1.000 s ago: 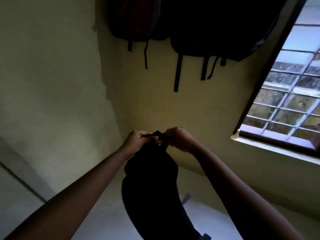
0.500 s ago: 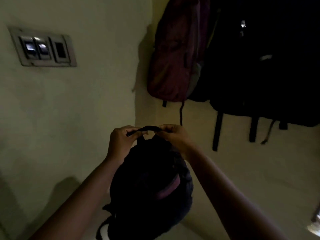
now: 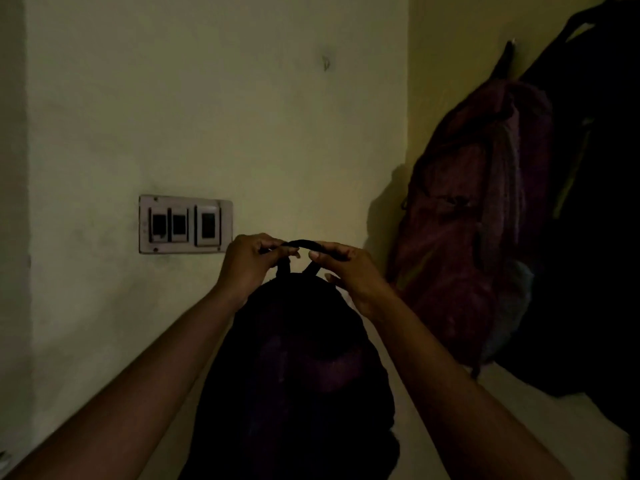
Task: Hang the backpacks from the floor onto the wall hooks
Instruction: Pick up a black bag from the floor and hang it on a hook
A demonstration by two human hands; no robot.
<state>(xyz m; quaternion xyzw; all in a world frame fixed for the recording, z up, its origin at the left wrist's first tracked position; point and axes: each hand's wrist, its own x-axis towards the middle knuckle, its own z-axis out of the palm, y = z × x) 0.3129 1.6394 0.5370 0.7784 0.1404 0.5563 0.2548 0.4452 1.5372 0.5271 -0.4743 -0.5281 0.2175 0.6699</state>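
The left hand (image 3: 247, 263) and right hand (image 3: 346, 271) each pinch one end of the top loop (image 3: 300, 243) of a dark backpack (image 3: 294, 368), which hangs long-axis down between the forearms, near the wall. A small hook (image 3: 326, 63) sits high above the loop, slightly right, nearer the right hand. Since the earlier frame the view has tilted up, bringing the switch plate (image 3: 185, 224) lower and the red backpack (image 3: 474, 216) farther right.
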